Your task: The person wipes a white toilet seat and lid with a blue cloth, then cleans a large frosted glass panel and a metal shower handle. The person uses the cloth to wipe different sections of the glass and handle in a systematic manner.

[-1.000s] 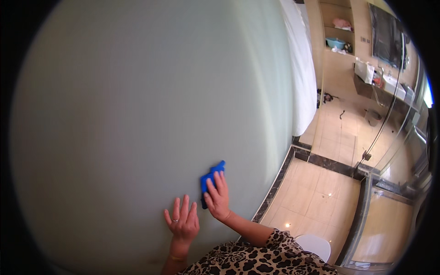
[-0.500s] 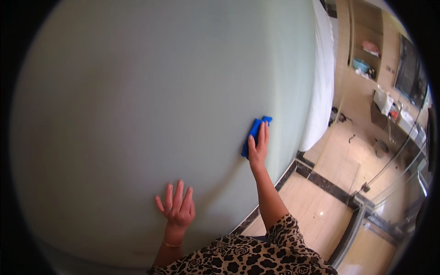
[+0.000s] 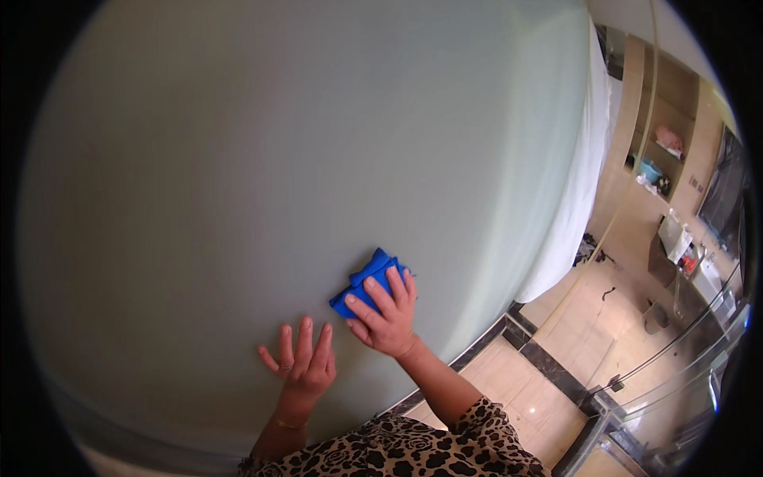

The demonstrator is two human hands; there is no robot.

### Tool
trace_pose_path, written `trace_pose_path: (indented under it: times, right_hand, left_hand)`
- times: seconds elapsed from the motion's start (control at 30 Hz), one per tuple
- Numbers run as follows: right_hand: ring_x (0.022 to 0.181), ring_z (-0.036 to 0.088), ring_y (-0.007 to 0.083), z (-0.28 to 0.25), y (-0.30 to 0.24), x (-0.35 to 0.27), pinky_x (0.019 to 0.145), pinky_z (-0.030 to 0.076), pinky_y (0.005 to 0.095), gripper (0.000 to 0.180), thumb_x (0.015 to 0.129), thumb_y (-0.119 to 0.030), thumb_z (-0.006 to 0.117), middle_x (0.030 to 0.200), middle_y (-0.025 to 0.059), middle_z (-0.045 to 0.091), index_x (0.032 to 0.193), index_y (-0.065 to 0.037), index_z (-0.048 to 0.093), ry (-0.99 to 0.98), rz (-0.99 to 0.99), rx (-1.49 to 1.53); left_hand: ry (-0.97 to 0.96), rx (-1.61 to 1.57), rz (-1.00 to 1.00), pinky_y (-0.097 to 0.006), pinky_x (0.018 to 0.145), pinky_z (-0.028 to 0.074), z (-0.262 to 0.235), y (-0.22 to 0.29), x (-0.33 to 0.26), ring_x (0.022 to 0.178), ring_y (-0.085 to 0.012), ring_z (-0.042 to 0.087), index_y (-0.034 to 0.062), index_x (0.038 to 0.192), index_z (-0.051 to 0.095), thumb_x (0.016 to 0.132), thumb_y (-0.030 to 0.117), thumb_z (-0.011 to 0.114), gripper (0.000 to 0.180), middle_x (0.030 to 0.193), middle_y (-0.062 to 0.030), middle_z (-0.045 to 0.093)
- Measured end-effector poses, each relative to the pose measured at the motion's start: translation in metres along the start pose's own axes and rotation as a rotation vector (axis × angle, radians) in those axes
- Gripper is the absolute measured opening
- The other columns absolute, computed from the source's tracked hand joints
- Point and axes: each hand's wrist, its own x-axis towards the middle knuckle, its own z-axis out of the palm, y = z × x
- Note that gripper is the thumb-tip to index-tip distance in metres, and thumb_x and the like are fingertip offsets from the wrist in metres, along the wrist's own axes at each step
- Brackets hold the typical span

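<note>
A folded blue cloth (image 3: 367,280) lies under my right hand (image 3: 385,314), pressed against a large frosted glass panel (image 3: 238,183). The fingers of that hand are curved over the cloth, covering its right part. Lower and to the left, my left hand (image 3: 302,362) rests by the same panel with its fingers spread and nothing in it. A ring and a thin bracelet show on the left hand and wrist.
A white curtain (image 3: 576,199) hangs along the panel's right edge. Beyond it are a wall niche with shelves (image 3: 668,103), a washbasin counter (image 3: 699,278), a bin (image 3: 656,318) and a curved glass enclosure (image 3: 675,350). Dark stone strips (image 3: 548,370) border the tiled floor.
My right hand has moved the blue cloth left and down across the glass, closer to my left hand. The cloth is now turned and more bunched. My left hand has barely shifted.
</note>
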Motion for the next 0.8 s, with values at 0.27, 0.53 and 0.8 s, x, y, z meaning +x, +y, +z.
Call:
trace_pose_path:
  times: [0.27,0.53,0.8]
  right_hand:
    - [0.136,0.034,0.0442,-0.018,0.090,0.015,0.110,0.027,0.0555,0.045,0.090,-0.029,0.058,0.146,0.0204,0.039,0.129,-0.006,0.057,0.159,0.187,-0.083]
    - [0.141,0.027,0.0381,-0.014,0.091,-0.015,0.115,0.022,0.0461,0.045,0.099,-0.019,0.044,0.153,0.0213,0.027,0.139,0.003,0.044,0.319,0.611,0.004]
    - [0.131,0.043,0.0342,0.006,-0.001,0.010,0.110,0.024,0.0587,0.042,0.075,-0.021,0.071,0.134,-0.0012,0.054,0.116,-0.030,0.070,0.002,-0.013,0.097]
  left_hand:
    - [-0.052,0.033,-0.050,-0.062,0.116,0.007,-0.004,0.004,-0.006,0.137,-0.0297,0.037,0.0234,0.114,0.068,0.087,0.017,0.062,0.029,0.133,-0.0037,0.056]
    - [-0.020,0.050,-0.023,-0.062,0.116,0.008,0.006,0.004,-0.006,0.137,-0.0307,0.037,0.0229,0.112,0.069,0.086,0.019,0.063,0.027,0.132,-0.0045,0.057]
    - [-0.065,0.064,-0.025,-0.063,0.115,0.010,0.000,-0.001,-0.015,0.137,-0.0345,0.036,0.0199,0.111,0.068,0.086,0.017,0.059,0.027,0.136,-0.0061,0.053]
